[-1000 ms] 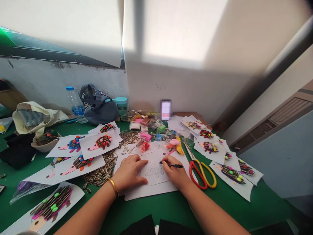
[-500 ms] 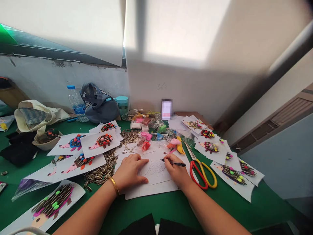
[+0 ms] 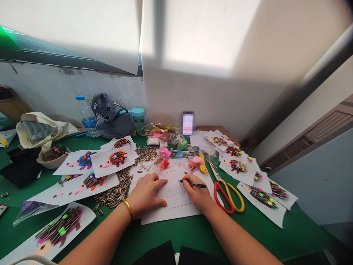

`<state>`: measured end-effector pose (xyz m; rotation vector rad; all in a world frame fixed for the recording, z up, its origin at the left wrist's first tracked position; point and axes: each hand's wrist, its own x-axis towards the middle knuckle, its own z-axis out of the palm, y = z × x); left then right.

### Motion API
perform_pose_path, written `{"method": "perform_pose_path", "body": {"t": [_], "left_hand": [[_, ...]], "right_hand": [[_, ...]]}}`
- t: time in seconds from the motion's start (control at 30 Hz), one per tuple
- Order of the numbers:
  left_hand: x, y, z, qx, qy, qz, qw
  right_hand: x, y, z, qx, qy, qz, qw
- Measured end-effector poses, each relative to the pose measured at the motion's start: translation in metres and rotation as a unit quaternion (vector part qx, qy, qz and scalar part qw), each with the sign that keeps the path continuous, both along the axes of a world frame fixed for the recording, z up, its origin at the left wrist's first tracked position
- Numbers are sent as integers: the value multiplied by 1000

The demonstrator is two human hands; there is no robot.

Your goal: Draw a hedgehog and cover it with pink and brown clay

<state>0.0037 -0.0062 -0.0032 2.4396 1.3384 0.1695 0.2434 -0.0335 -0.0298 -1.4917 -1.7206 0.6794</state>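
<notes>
The hedgehog drawing (image 3: pixel 176 190) lies between the hands, its outline, legs and many back marks inked; it bears no seeds or clay. The right hand (image 3: pixel 198 193) grasps a pen (image 3: pixel 200 185), tip at the drawing's back; the left hand (image 3: pixel 146 192) rests spread on the paper, grasping nothing. Seed-covered hedgehog pictures (image 3: pixel 112 162) lie beyond both hands' outer sides. Ahead of the hands, handwriting (image 3: pixel 182 97) reads "36", then an unclear digit; the bottle's blue label (image 3: pixel 89 122) is illegible.

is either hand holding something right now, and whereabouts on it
The right hand holds a black pen near its writing end; the left hand holds nothing, resting on the paper.
</notes>
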Motion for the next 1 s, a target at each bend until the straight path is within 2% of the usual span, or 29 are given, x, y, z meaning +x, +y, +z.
{"method": "perform_pose_path", "body": {"t": [0.13,0.37,1.0], "left_hand": [[0,0,0,-1,1,0,1000],[0,0,0,2,4,-2,1000],[0,0,1,-2,0,1,1000]], "right_hand": [[1,1,0,3,15,-22,1000],[-1,1,2,-3,-6,-24,1000],[2,0,1,-1,21,-38,999]]}}
